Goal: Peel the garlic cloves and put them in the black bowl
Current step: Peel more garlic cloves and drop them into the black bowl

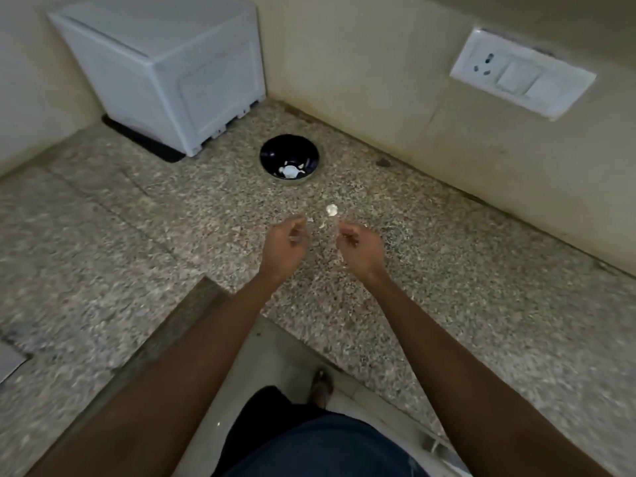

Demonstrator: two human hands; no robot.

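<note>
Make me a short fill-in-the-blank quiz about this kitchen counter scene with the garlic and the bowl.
1. The garlic pieces already collected lie inside the ____ bowl.
2. A pale garlic piece lies on the speckled ____ between the bowl and the hands.
3. The white box stands to the ____ of the bowl in the picture.
4. The white socket plate is mounted on the ____.

Missing words: black; counter; left; wall

Black bowl (pixel 272 153) (holding white cloves (pixel 291 171)) upright beyond a garlic piece (pixel 331 210).
</note>
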